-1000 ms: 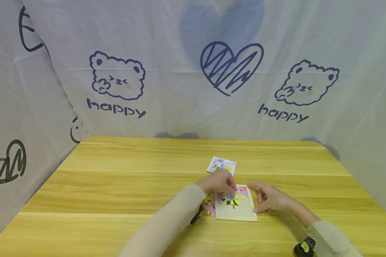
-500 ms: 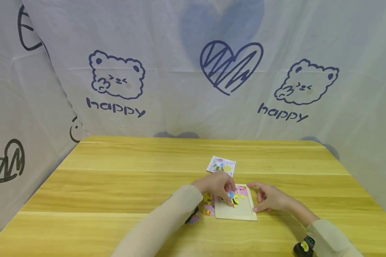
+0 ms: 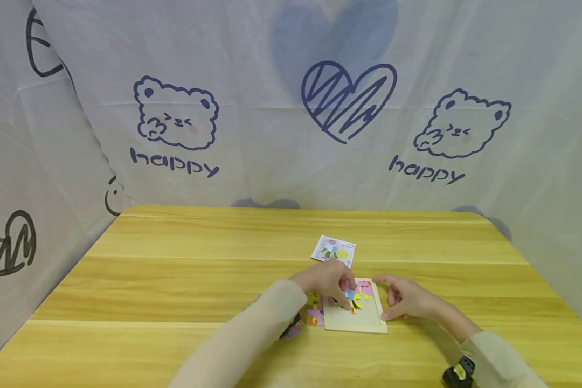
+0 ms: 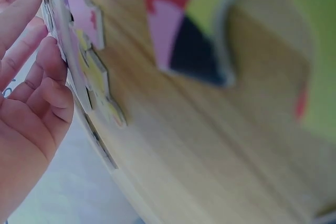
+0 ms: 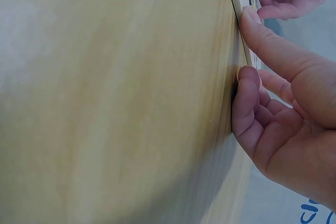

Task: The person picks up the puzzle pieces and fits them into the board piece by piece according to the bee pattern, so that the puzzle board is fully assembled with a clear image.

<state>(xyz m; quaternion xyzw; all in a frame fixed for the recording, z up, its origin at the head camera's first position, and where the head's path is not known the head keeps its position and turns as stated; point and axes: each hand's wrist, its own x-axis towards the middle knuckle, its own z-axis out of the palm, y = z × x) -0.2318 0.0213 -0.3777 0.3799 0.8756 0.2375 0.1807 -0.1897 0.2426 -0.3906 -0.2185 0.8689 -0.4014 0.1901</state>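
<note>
A shallow wooden puzzle tray [image 3: 356, 326] lies on the table with pink and bee-patterned puzzle pieces [image 3: 356, 300] in its upper part. Over these, my left hand [image 3: 324, 277] reaches in from the left, thumb and index finger pinching at a piece on the bee's body. That piece is mostly hidden by the fingers. At the tray's right edge my right hand [image 3: 411, 299] holds the frame, index finger at the upper corner and thumb lower down. The right wrist view shows the thumb on the rim and the other fingers [image 5: 247, 100] curled beside it.
Loose puzzle pieces [image 3: 314, 317] lie left of the tray, partly under the left wrist; the left wrist view shows one, blurred and close [image 4: 194, 51]. A bee picture card [image 3: 333, 250] lies behind the left hand. A printed cloth [image 3: 267, 151] hangs behind the table.
My left hand has shifted slightly left, its thumb moving down over the bee's body, and the forearm has drawn left, uncovering more loose pieces. The right hand stays at the tray.
</note>
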